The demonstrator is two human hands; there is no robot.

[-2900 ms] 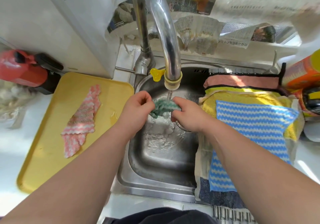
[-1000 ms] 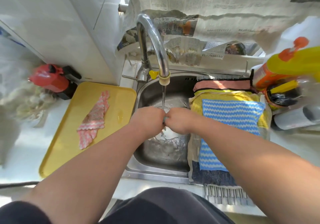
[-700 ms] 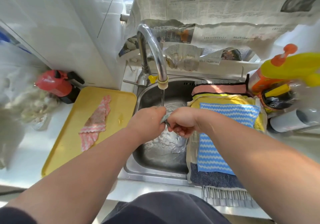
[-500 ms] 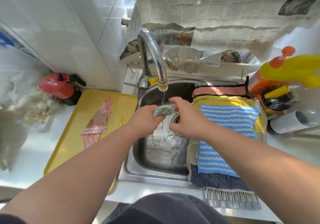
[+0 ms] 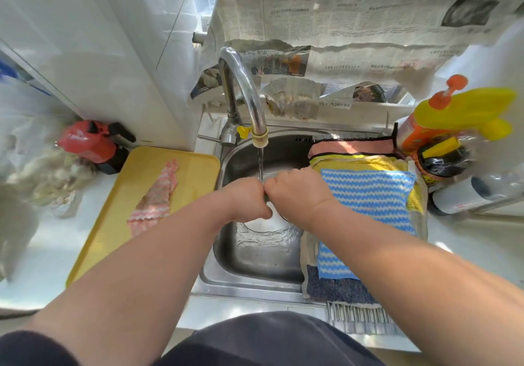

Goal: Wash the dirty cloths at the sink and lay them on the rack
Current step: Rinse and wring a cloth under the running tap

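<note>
My left hand (image 5: 247, 199) and my right hand (image 5: 295, 192) are fisted knuckle to knuckle over the steel sink (image 5: 263, 258), under the thin stream from the tap (image 5: 246, 93). Both grip a green cloth that is almost wholly hidden inside the fists; only a dark sliver (image 5: 265, 194) shows between them. A pink striped cloth (image 5: 157, 195) lies on the yellow tray (image 5: 113, 238) to the left. On the rack (image 5: 360, 319) over the sink's right side lie a blue striped cloth (image 5: 368, 195), a yellow cloth (image 5: 357, 163) and a pink cloth (image 5: 348, 146).
A red and black object (image 5: 90, 144) stands behind the tray by the white wall. Bottles crowd the right counter: an orange and yellow bottle (image 5: 442, 119), a black-topped container (image 5: 439, 161), a white cylinder (image 5: 465, 197). Newspaper (image 5: 354, 14) hangs behind the tap. Crumpled plastic bags (image 5: 42, 172) sit far left.
Half a second ago the green cloth showed between my hands under the tap. Now the fists have closed together lower over the basin and the cloth is hidden inside them.
</note>
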